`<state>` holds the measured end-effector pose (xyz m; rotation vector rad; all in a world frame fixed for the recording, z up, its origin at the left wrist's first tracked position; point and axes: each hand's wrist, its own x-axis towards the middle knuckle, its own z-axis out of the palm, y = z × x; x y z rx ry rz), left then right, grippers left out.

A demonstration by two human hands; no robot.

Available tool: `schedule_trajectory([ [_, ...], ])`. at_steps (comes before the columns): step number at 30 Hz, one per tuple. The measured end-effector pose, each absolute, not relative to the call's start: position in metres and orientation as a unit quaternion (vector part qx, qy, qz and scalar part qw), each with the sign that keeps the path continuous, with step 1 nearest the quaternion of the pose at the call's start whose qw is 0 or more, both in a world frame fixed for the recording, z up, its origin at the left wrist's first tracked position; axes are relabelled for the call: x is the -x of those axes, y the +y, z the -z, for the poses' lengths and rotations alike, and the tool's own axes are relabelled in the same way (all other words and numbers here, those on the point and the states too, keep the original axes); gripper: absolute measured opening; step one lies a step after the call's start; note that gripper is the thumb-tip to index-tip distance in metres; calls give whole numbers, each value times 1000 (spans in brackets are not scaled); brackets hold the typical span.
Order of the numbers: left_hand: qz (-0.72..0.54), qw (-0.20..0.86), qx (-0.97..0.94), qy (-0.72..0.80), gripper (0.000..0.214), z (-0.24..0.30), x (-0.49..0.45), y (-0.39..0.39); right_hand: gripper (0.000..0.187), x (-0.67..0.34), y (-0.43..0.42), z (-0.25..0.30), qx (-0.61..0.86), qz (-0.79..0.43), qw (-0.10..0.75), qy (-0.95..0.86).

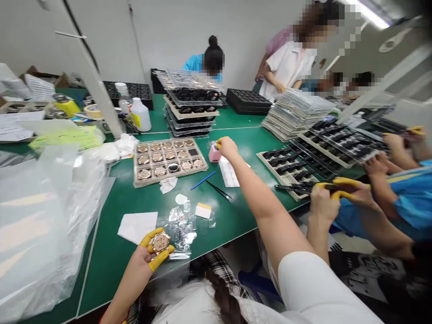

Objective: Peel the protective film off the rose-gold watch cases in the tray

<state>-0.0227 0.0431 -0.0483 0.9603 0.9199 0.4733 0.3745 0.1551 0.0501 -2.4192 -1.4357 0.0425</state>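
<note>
My left hand (152, 251), with yellow finger cots, grips a gold-coloured watch case (161, 243) by its rim, the engraved back facing up. My right hand (228, 147) reaches out over the table with its fingers curled at the top of a small pink bottle (213, 154). What those fingers pinch, if anything, is hidden. Left of the bottle lies a compartment tray (135, 173) of gold watch cases, with one cell holding none. A blue stick (203, 180) and black tweezers (219, 191) rest in front of it. White paper (138, 226) lies beside my left hand.
Clear plastic sheets (50, 225) cover the left side. Stacked trays (191, 108) and white bottles (141, 114) stand behind. On my right, a co-worker's hands (324, 202) hold a black strap near a strap tray (286, 168). Plastic scraps (182, 225) litter the near edge.
</note>
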Motion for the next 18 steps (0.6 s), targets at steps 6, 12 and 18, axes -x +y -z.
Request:
schedule_trajectory([
  [6,-191,763,-362,500,87,48,17,50,21,-364,148,-71,832,7,153,-533],
  [12,-182,750,-389,504,79,48,17,54,22,-233,72,-30,564,-39,144,-812],
  [18,-194,696,-553,415,59,41,20,46,23,-145,17,22,364,-73,142,-917],
])
